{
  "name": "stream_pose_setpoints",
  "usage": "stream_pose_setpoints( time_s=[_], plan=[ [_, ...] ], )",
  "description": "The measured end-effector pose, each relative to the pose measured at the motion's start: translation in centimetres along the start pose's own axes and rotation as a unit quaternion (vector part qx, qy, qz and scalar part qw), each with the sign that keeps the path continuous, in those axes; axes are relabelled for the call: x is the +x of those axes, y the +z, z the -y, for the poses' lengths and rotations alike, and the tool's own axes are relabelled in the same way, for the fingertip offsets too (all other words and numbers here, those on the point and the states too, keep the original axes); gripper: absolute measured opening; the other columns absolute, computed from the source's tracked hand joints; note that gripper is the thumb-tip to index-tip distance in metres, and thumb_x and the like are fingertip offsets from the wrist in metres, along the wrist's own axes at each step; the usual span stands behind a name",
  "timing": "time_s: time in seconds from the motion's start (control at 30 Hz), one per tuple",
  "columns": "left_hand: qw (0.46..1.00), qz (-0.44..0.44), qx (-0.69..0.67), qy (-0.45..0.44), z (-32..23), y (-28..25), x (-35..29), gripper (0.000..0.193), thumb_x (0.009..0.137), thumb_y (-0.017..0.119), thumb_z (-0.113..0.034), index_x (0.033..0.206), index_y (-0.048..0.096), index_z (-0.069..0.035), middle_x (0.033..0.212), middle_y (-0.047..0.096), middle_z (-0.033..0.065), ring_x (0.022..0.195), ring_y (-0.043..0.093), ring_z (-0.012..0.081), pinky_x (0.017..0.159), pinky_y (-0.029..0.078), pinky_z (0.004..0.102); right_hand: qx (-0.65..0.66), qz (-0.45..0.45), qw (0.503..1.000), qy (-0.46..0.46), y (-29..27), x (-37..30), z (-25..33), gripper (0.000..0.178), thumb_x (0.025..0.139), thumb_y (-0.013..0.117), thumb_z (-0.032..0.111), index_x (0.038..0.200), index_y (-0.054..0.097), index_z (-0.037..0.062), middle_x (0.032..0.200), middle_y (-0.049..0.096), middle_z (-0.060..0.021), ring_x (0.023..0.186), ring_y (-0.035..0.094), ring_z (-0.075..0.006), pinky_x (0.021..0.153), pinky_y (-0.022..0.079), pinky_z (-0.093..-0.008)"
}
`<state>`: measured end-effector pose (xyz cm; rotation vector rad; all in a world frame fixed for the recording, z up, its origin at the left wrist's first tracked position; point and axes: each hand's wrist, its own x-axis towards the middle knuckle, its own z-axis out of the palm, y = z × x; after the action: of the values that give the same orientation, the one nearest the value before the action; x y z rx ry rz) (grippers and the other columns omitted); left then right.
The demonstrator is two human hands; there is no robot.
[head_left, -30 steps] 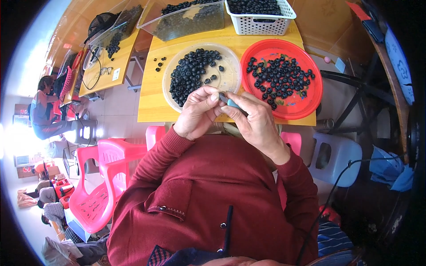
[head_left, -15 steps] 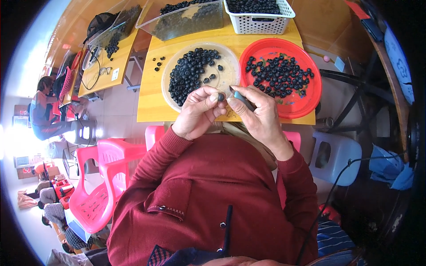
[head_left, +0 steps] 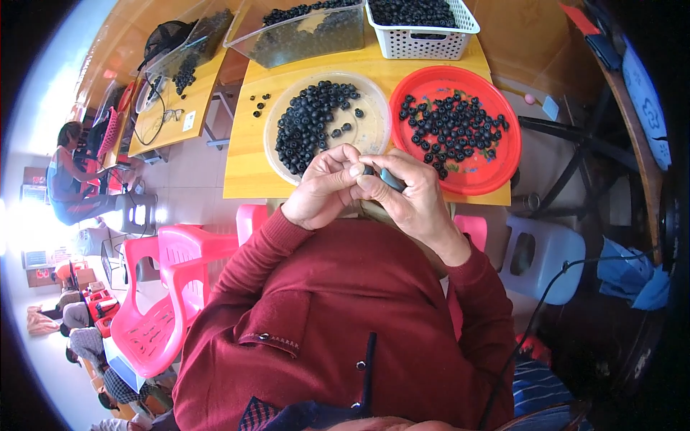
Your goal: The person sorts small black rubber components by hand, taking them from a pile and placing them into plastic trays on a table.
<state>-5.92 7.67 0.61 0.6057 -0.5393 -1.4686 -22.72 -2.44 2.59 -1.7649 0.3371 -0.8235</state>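
In front of my body, my left hand [head_left: 321, 192] pinches a small black bead-like round piece [head_left: 368, 170] between thumb and fingertips. My right hand [head_left: 419, 201] is closed on a small tool with a blue-grey handle [head_left: 392, 180]. Its fingertips meet those of the left hand at the piece, so the tool's working end is hidden. Beyond the left hand lies a round cream tray [head_left: 370, 133], with many black pieces heaped toward its left. A round red tray [head_left: 501, 164] stands beside it on the right, holding more of these pieces spread over its middle.
At the table's far edge stand a clear plastic bin [head_left: 302, 49] and a white perforated basket [head_left: 424, 47], both holding black pieces. Several loose pieces [head_left: 259, 105] lie left of the cream tray. Pink chair [head_left: 154, 323] at left; pale blue stool [head_left: 550, 258] at right.
Both hands have come closer together, and the right fingers now meet the left fingertips over the piece. The tool's dark tip, visible before, is now covered.
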Motion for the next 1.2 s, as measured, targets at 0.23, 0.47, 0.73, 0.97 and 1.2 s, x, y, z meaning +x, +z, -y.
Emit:
stream_pose_setpoints(
  time_s=[0.23,0.47,0.73,0.97,1.2],
  plan=[
    [0.948,-0.084,0.305,0.045,-1.6,-0.4,0.9,0.011,0.098,0.071,-0.008,0.107,0.066,-0.003,0.101,0.072,0.0064,0.085,0.07,0.0143,0.076,0.058,0.0281,-0.232,-0.107,0.967,0.006,-3.1,0.6,-0.6,0.03,0.095,0.074,0.02,0.114,0.069,-0.0017,0.094,0.069,-0.02,0.082,0.07,-0.0335,0.071,0.054,-0.0419],
    [0.502,-0.09,0.843,0.169,-4.3,-3.1,4.6,0.026,0.084,0.073,-0.019,0.104,0.071,-0.004,0.092,0.072,0.0152,0.092,0.069,0.0361,0.08,0.056,0.0469,-0.272,-0.16,0.949,0.023,-4.7,0.6,-0.8,0.035,0.095,0.074,0.018,0.121,0.067,-0.0043,0.103,0.071,-0.0237,0.091,0.072,-0.0381,0.079,0.056,-0.0447],
    [0.445,-0.066,0.887,0.106,-4.3,-4.1,6.1,0.021,0.087,0.071,-0.021,0.1,0.073,-0.005,0.094,0.07,0.0159,0.09,0.068,0.0365,0.079,0.055,0.0466,-0.22,-0.132,0.966,0.024,-4.3,0.5,-1.2,0.032,0.094,0.074,0.017,0.117,0.069,-0.0047,0.102,0.072,-0.0239,0.091,0.072,-0.0379,0.079,0.057,-0.0417],
    [0.628,-0.061,0.763,0.14,-4.9,-2.9,4.8,0.018,0.088,0.073,-0.008,0.104,0.075,-0.002,0.09,0.073,0.0099,0.082,0.073,0.0232,0.074,0.058,0.0345,-0.19,-0.127,0.973,0.022,-3.7,0.4,-1.5,0.03,0.095,0.073,0.019,0.113,0.07,-0.0043,0.103,0.073,-0.0243,0.091,0.073,-0.0368,0.079,0.057,-0.0412],
    [0.895,-0.094,0.434,0.054,-4.2,-3.5,2.7,0.014,0.092,0.075,0.0,0.106,0.074,0.002,0.106,0.075,0.0064,0.091,0.071,0.0107,0.079,0.06,0.0275,-0.166,-0.061,0.983,0.041,-2.4,0.3,-0.8,0.029,0.095,0.072,0.017,0.113,0.07,-0.0049,0.101,0.073,-0.0237,0.09,0.073,-0.0359,0.079,0.057,-0.0421]
  ],
)
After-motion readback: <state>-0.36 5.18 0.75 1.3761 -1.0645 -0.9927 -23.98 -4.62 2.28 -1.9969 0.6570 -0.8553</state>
